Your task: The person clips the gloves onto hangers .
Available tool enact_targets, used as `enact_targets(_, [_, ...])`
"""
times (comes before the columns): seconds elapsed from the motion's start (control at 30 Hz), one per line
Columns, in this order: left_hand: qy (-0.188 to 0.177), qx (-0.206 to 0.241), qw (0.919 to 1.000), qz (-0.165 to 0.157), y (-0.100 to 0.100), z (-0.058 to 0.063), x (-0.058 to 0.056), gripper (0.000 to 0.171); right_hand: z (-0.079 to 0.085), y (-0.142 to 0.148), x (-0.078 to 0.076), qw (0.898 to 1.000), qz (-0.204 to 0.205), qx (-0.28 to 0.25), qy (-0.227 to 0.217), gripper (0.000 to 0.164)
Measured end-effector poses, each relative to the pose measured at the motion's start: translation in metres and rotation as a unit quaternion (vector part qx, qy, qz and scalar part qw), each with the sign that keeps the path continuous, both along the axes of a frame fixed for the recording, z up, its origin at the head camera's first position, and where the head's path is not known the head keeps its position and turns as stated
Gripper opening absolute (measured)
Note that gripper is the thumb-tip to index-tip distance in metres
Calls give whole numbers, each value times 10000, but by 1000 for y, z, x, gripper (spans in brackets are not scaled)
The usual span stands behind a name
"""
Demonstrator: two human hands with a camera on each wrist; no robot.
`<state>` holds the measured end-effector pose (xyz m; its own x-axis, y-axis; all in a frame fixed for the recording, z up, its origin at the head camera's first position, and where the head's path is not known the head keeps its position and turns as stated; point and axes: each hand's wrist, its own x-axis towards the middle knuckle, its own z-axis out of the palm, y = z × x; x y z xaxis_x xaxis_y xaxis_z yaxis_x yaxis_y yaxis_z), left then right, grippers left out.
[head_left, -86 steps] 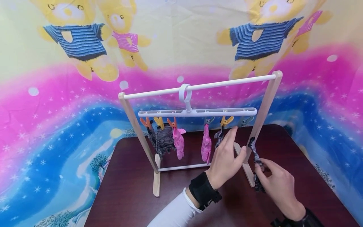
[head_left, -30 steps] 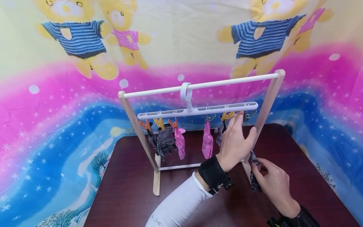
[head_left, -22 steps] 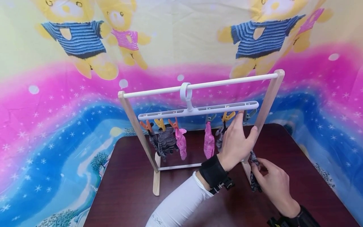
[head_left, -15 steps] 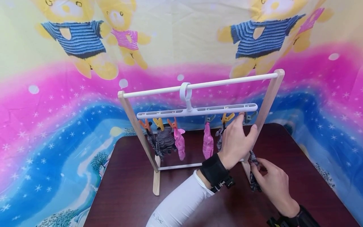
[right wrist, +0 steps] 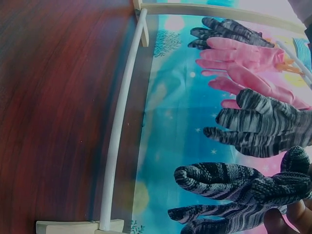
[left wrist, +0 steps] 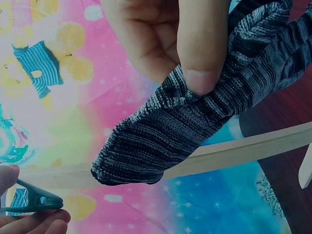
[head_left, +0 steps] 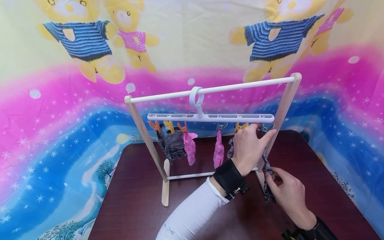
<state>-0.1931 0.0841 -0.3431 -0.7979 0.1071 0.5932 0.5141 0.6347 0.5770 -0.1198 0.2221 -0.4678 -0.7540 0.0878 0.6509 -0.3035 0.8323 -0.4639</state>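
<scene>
My left hand point(head_left: 249, 146) is at the right end of the white hanger point(head_left: 240, 118). Its thumb and fingers pinch a grey-green clothespin point(left wrist: 36, 200), seen at lower left in the left wrist view. Below and to the right, my right hand point(head_left: 290, 193) pinches a black-and-grey striped knit glove point(left wrist: 146, 141) between thumb and fingers. This glove is apart from the clothespin, and its fingers dangle in the right wrist view. Other clothespins hold hanging gloves: pink gloves point(head_left: 219, 151) and striped gloves point(head_left: 175, 145). My left hand partly covers the yellow clothespin point(head_left: 241, 127) and the striped glove beneath it.
The hanger hooks over the white top rod point(head_left: 246, 85) of a wooden-sided rack point(head_left: 283, 110). A lower white rod point(head_left: 189, 175) joins the rack's feet on the dark red table point(head_left: 132, 200). A printed bear backdrop point(head_left: 180, 40) surrounds the table.
Since the oldest frame, my left hand has moved right to the end clothespin. My right hand shifted slightly left with the glove. The hanger's right end, raised half a second ago, has come down nearly level.
</scene>
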Motion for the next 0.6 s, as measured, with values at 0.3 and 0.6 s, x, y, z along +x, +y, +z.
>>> enact_targets(0.3, [150,-87,9998,-71,-1,-1,1,33,2,1,0,9998,82,-61,143,12])
enact_targets(0.6, [7,107,9992,-380,-6,-2,0,36,4,2,-1,9988,191,-187,408,15])
